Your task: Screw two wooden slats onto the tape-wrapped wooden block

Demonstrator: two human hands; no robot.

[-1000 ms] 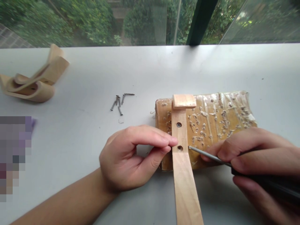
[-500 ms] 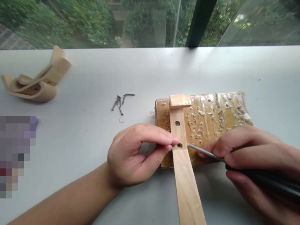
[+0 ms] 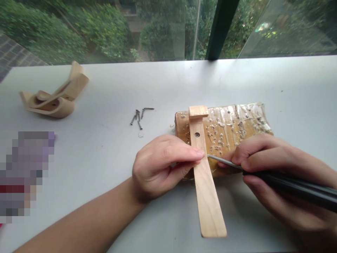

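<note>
A wooden hook-shaped strip (image 3: pixel 207 196) lies across a taped brown block (image 3: pixel 237 123) full of punctures. Its far end curls up, and a cross-head screw (image 3: pixel 197 135) sits in its upper hole. My left hand (image 3: pixel 160 168) is closed in a pinch over the strip's middle, covering the lower hole; anything between the fingertips is hidden. Gripped in my right hand (image 3: pixel 276 168) is a screwdriver (image 3: pixel 292 188) with a black handle and thin metal shaft. Its tip points left, beside the strip's right edge and close to my left fingertips.
Several loose screws (image 3: pixel 139 117) lie left of the block on the white surface (image 3: pixel 105 105). Farther left rest curved wooden pieces (image 3: pixel 56 102). A blurred-out purplish item (image 3: pixel 28 172) is at the left edge. Windows with a dark frame (image 3: pixel 222 28) stand behind.
My left fingertips have shifted over the lower hole, which was visible before. The view has moved slightly, bringing the strip's near end into sight. The screwdriver stays in my right hand.
</note>
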